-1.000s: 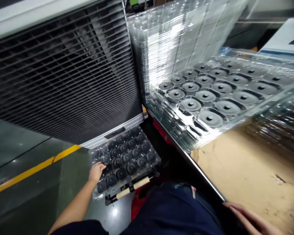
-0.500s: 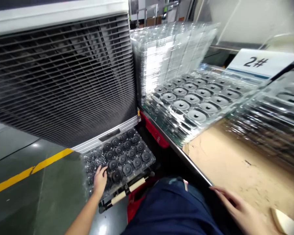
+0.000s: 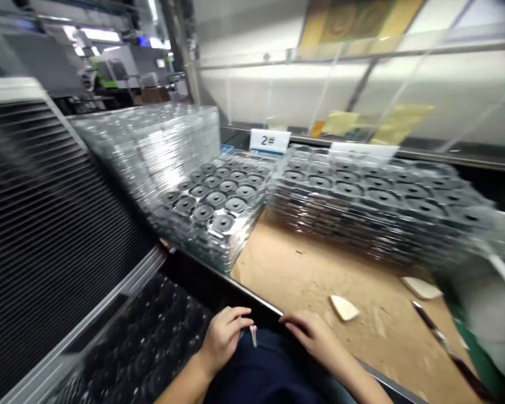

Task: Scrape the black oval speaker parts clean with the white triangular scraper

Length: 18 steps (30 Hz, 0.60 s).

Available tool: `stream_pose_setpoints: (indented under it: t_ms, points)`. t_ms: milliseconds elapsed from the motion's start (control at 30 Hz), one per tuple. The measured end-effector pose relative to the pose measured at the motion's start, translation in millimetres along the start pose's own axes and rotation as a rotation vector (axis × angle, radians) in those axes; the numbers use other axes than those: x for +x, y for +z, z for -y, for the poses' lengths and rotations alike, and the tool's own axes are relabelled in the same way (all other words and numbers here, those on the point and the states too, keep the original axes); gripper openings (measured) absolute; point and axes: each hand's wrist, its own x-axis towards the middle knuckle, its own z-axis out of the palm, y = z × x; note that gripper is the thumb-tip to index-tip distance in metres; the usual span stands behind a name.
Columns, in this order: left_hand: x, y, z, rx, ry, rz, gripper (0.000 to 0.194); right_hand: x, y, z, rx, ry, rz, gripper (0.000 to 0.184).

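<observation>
My left hand point(image 3: 226, 335) is in front of my waist, just short of the bench edge, fingers loosely bent and apart with nothing in them. A small pink and white tag point(image 3: 253, 335) hangs on my dark blue clothing beside its fingertips. My right hand point(image 3: 310, 331) rests its fingertips on the metal edge of the bench point(image 3: 273, 308) and holds nothing. Beyond the hands lies a stack of clear plastic trays point(image 3: 212, 196) with round dark parts in its pockets. Down to the left, a tray of black round parts point(image 3: 151, 336) is blurred and dim.
A tall stack of clear trays point(image 3: 168, 146) stands at the back left, beside a black slatted unit point(image 3: 59, 224). More filled trays point(image 3: 362, 207) are piled on the right. Two pale wedge-shaped pieces point(image 3: 344, 308) and a slim dark tool point(image 3: 435, 325) lie on the brown board point(image 3: 286, 264).
My view has swung right and up towards the bench. My left hand has come away from the low tray to my waist; my right hand stays at the bench edge.
</observation>
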Motion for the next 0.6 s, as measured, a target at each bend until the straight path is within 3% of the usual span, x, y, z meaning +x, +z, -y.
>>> stream_pose_setpoints:
  t_ms: [100, 233, 367, 467, 500, 600]
  points:
    - [51, 19.0, -10, -0.093, 0.166, 0.021, 0.031, -21, -37, 8, -0.023, 0.021, 0.007, 0.021]
    - [100, 45.7, -18, -0.183, 0.204, 0.018, 0.035, -64, -109, 17, -0.138, 0.111, -0.065, 0.019]
    - [126, 70.2, -14, -0.234, 0.155, 0.035, 0.032, -98, -196, 22, -0.422, 0.111, -0.155, 0.019]
    - [132, 86.5, 1, -0.251, 0.082, 0.031, 0.028, -112, -265, 7, -0.685, 0.271, -0.179, 0.016]
    - [133, 91.2, 8, -0.252, 0.024, 0.029, 0.026, -115, -288, -2, -0.766, 0.386, -0.199, 0.022]
    - [133, 101.2, 24, -0.302, -0.104, 0.071, 0.022, -126, -358, -38, -0.892, 0.599, -0.328, 0.068]
